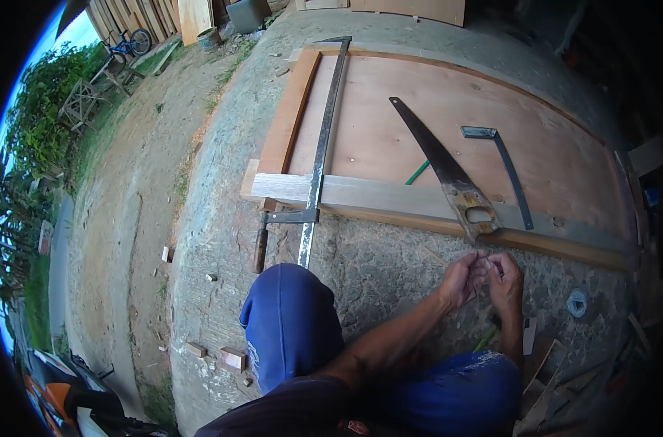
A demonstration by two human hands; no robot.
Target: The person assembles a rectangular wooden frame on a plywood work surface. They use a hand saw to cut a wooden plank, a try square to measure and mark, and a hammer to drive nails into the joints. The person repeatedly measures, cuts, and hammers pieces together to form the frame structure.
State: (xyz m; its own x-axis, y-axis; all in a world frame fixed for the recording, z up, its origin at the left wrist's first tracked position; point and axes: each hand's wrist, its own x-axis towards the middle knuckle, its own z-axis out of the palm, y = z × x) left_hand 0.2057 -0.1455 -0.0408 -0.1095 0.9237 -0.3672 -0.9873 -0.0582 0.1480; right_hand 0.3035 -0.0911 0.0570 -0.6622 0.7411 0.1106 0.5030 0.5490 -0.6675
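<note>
My left hand (460, 280) and my right hand (505, 276) meet just in front of the wooden panel, fingers closed and drawn together. Whatever they pinch is too small to make out. Beyond them a handsaw (448, 171) lies across the panel (379, 109), its worn wooden handle near my hands. To its right rests a try square (508, 167). A green stick (417, 172) pokes out from beside the saw blade. Across the panel's left part a long bar clamp (326, 138) grips the frame, its wooden-handled screw at the near edge.
Small wood offcuts (232, 359) lie left of my knee. Right of my hands sit a pale roll-like ring (577, 303) and a green object (484, 339). Scrap wood (546, 364) is piled at the lower right. A motorbike (69, 393) stands at the lower left.
</note>
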